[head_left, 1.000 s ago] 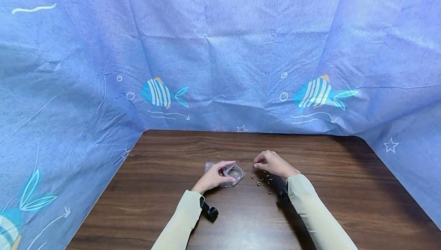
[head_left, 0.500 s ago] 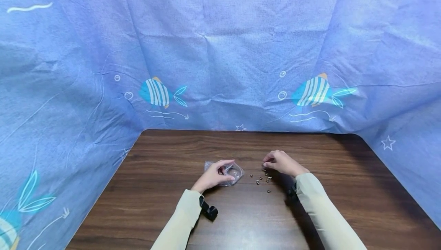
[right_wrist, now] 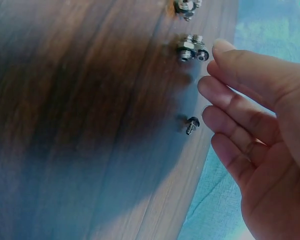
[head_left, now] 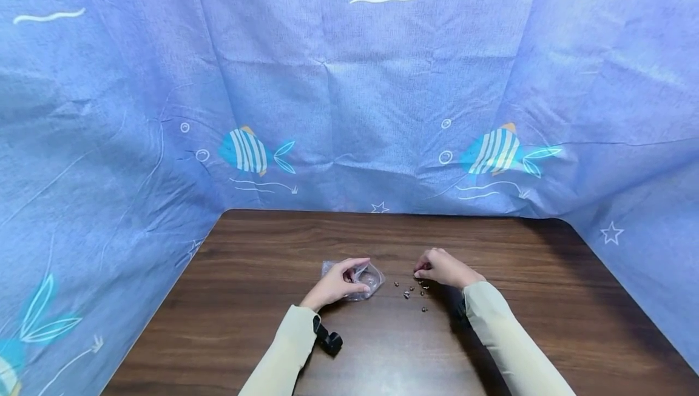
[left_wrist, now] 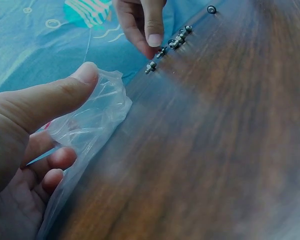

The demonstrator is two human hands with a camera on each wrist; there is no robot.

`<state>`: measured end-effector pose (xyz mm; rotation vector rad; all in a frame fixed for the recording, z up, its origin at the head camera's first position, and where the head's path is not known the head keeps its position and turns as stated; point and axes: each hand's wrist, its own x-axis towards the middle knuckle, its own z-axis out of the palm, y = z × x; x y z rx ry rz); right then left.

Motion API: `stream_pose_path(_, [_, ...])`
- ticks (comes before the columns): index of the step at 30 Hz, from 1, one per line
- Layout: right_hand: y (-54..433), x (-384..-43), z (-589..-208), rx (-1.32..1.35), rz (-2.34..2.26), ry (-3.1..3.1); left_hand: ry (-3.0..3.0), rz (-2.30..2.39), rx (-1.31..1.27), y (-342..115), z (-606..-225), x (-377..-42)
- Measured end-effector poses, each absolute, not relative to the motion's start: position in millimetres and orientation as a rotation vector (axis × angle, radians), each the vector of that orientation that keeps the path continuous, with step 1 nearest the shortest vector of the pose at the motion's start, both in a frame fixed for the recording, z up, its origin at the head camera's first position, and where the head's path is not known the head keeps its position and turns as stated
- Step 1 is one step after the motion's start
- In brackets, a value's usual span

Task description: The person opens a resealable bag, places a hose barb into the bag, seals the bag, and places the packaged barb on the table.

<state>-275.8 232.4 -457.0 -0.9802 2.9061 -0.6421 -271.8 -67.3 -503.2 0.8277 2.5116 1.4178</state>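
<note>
My left hand point(head_left: 338, 284) holds a clear plastic bag point(head_left: 374, 276) at its mouth, thumb and fingers spread apart so the mouth gapes. In the left wrist view the thumb lies along the edge of the bag point(left_wrist: 102, 107). To the right, my right hand point(head_left: 445, 267) reaches down over several small metal fittings point(head_left: 406, 294) scattered on the table. Its thumb and forefinger come close to a cluster of fittings point(right_wrist: 188, 47) in the right wrist view, with nothing seen between them. The other fingers are loosely bent, near a single barbed fitting point(right_wrist: 192, 125).
A dark wood-grain table point(head_left: 262, 238) carries everything. Blue cloth point(head_left: 377, 93) printed with fish hangs behind it and at both sides. A black wrist camera point(head_left: 330, 341) sits below my left hand, close over the table.
My right hand has shifted a little to the right, away from the bag, then lowered toward the fittings. The left hand and the bag have stayed in place.
</note>
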Motion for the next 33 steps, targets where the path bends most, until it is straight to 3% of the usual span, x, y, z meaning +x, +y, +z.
stream_pose_path(33, [225.2,-276.0,-461.6,-1.075,-0.411,3.01,2.473,1.45,0.833,-66.5,-498.5,-272.2])
